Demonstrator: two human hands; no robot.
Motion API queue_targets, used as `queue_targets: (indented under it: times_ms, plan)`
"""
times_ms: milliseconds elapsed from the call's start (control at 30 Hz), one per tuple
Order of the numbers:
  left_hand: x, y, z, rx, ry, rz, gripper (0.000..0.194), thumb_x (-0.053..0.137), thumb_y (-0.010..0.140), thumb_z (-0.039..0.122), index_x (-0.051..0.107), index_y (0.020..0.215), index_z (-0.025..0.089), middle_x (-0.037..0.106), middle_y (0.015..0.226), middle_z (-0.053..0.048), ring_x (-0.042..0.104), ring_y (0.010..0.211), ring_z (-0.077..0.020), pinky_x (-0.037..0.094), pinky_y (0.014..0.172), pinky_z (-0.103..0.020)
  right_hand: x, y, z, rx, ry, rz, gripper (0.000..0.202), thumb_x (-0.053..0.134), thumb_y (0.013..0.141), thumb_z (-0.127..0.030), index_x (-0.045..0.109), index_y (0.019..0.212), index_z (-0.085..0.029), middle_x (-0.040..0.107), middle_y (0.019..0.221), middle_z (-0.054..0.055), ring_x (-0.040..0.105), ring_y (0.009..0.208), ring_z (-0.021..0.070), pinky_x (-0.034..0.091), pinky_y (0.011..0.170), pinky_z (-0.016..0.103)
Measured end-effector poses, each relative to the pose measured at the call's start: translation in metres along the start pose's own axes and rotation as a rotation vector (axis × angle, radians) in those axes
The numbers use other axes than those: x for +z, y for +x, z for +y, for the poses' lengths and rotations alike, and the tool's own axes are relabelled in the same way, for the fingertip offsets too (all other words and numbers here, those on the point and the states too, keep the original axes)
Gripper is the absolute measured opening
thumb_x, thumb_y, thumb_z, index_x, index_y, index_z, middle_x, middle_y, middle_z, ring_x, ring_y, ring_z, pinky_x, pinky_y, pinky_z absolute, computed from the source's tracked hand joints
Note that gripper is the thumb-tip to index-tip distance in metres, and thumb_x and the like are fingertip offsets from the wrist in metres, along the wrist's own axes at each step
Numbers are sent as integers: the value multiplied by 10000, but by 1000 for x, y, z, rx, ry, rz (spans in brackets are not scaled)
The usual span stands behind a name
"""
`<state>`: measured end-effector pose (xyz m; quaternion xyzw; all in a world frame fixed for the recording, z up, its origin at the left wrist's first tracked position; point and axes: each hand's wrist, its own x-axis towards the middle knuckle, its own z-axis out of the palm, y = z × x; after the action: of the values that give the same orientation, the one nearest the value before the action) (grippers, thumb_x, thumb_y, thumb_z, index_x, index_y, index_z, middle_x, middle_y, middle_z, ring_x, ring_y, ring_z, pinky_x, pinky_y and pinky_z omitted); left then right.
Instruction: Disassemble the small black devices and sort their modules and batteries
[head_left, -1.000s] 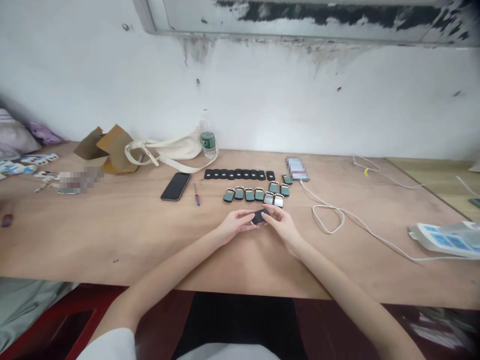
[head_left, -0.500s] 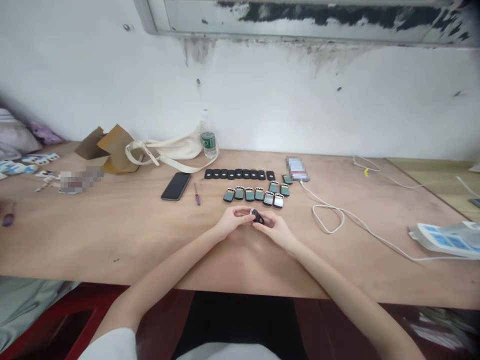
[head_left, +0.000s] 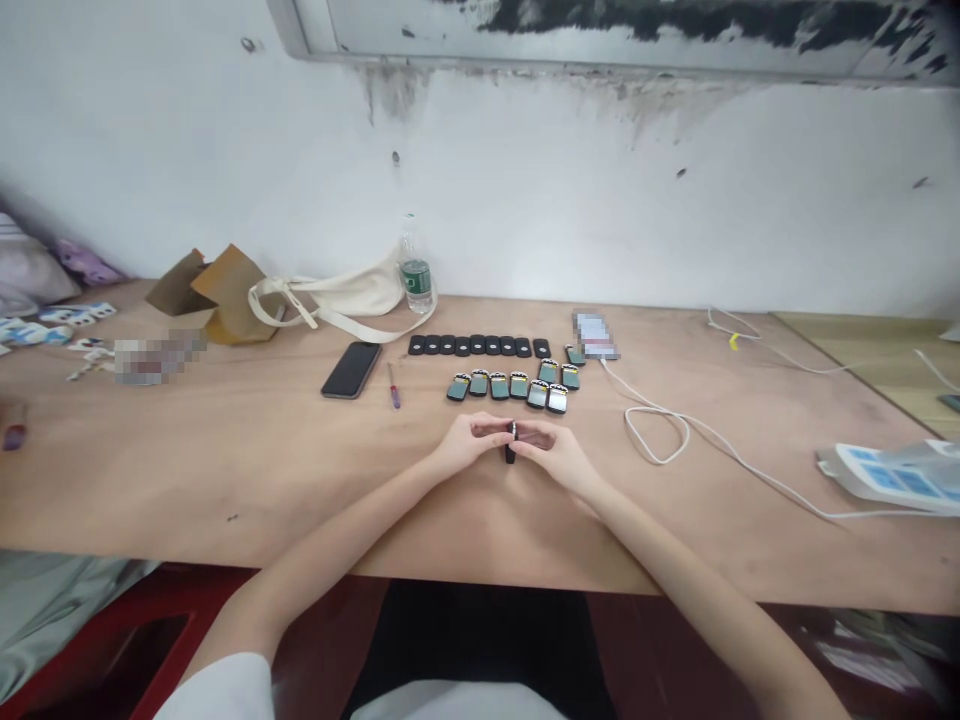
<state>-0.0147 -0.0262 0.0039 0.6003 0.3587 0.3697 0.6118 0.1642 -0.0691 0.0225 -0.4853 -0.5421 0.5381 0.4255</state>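
Between my two hands is a small black key fob, turned edge-on with a light metallic part near its top. My left hand pinches it from the left, and my right hand grips it from the right with thumb and fingers. Just beyond my fingers lie several fob halves with grey-green or silvery faces and light upper ends. Behind these stretches a row of black covers, each marked with a pale oval.
On the wooden table, a dark phone and a screwdriver lie left of the parts. A bottle and cream bag stand behind. To the right are a phone, its white cable and a power strip.
The key fob has turned from showing its black face to standing edge-on between my fingers. My hands stay in nearly the same place.
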Motion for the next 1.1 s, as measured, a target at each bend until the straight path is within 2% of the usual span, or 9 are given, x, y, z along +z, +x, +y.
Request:
queue_targets:
  times_ms: [100, 267, 467, 667, 900, 1100]
  plan:
    - [0, 1, -1, -13, -31, -38, 424, 736, 690, 400, 701, 1027, 146, 662, 1091, -108, 634, 1004, -265, 496, 907, -382, -2, 2, 2, 6, 24, 3, 425, 741, 671, -400, 685, 1029, -179, 705, 1062, 89, 656, 998, 266, 507, 916, 421]
    - [0, 0, 1, -80, -21, -115, 688, 825, 572, 269, 599, 1211, 152, 697, 1053, -100, 634, 1028, -280, 467, 964, -423, -5, 3, 4, 36, 76, 15, 401, 736, 682, -410, 692, 1018, -195, 697, 1087, 84, 632, 1050, 270, 487, 943, 417]
    - [5, -4, 4, -58, -5, -99, 648, 790, 622, 262, 588, 1221, 121, 699, 1043, -118, 645, 1008, -279, 481, 948, -418, -5, 4, 5, 11, 41, 30, 389, 739, 673, -419, 694, 979, -183, 713, 1036, 89, 657, 993, 263, 511, 906, 414]
    - [11, -6, 0, -41, 8, -29, 627, 794, 619, 254, 602, 1204, 129, 690, 1068, -124, 649, 1000, -279, 499, 927, -405, -1, 4, 8, -6, 41, 69, 428, 755, 637, -439, 675, 951, -158, 714, 996, 118, 667, 954, 273, 545, 840, 423]
    - [8, -3, -1, -46, 13, -59, 644, 810, 597, 260, 607, 1185, 94, 712, 980, -139, 677, 911, -269, 521, 876, -400, -1, 1, 0, 68, 94, 28, 431, 750, 643, -443, 690, 962, -159, 707, 1022, 116, 652, 986, 285, 542, 848, 433]
    - [9, -5, 3, -38, 46, -43, 478, 770, 673, 292, 643, 1100, 120, 689, 1052, -134, 657, 964, -246, 509, 892, -370, -4, 2, -2, 48, 65, 112, 391, 750, 643, -421, 681, 939, -175, 714, 1001, 95, 656, 972, 259, 534, 854, 399]
